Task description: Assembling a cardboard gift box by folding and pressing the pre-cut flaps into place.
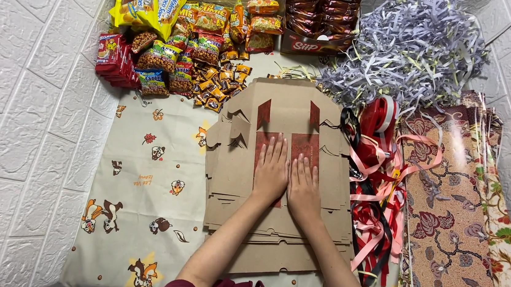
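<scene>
A stack of flat brown cardboard box blanks (232,160) with dark red panels lies in the middle of a cream cloth printed with cartoon animals. My left hand (271,171) rests palm down on the top blank, fingers together and pointing away from me. My right hand (305,186) lies flat beside it, touching it along the thumb side. Neither hand holds anything; both press on the top blank.
Snack packets (178,44) are piled at the far left, a box of chocolate bars (318,20) at the far middle, grey shredded paper (411,49) at the far right. Red, pink and black ribbons (377,191) and patterned wrapping sheets (452,222) lie to the right. White walls surround everything.
</scene>
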